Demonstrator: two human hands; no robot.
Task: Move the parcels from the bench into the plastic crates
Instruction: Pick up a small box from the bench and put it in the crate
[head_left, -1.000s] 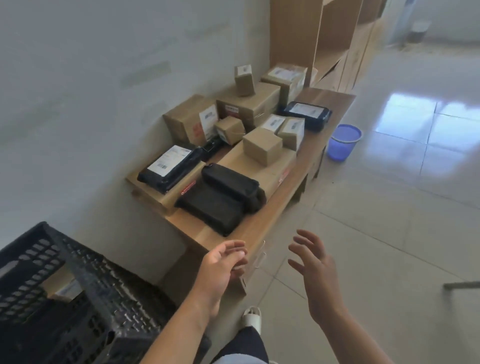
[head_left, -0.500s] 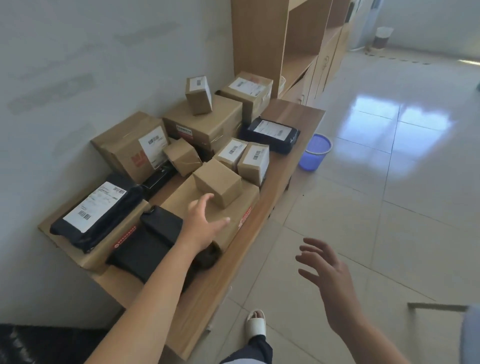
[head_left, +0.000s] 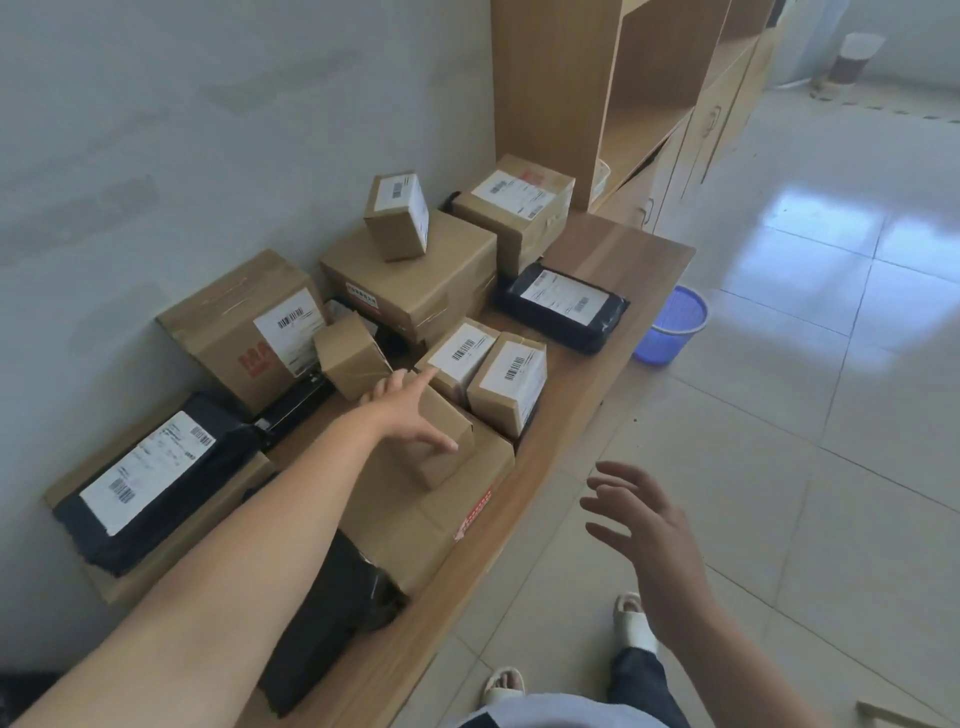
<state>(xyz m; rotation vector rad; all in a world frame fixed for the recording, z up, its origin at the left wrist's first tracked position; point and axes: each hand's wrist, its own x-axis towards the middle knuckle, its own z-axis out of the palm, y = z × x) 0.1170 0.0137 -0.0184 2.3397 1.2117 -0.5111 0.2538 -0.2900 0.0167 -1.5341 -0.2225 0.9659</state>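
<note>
Left hand (head_left: 410, 410): arm stretched over the desk (head_left: 618, 291), fingers spread wide, palm down on the small plain carton (head_left: 441, 441); thumb lies along the carton's near front face, index finger points past its far edge. Spread over the carton, not yet closed round it.

Right hand (head_left: 649, 535): off the desk edge, over the floor tiles, fingers loosely spread and slightly curled, holding and touching nothing.

Small plain carton: brown cardboard, no label visible, taped seam; sits tilted on top of a large flat carton (head_left: 415, 519) with red-printed tape at its corner.

Just beyond the left hand's fingertips: two labelled small cartons (head_left: 498, 374) side by side, barcodes up. To the left of those fingertips: a tilted small carton (head_left: 348, 353) leaning by a large labelled carton (head_left: 244, 322).

Under the left forearm: a black poly mailer (head_left: 332, 618). Left of the forearm: a black mailer with white label (head_left: 150, 478) on a flat box.

Well beyond the left hand: a stack of cartons (head_left: 415, 270) and another black labelled mailer (head_left: 561, 306), all on the desk.

Beyond the right hand, on the floor: a blue basket (head_left: 670, 327).
</note>
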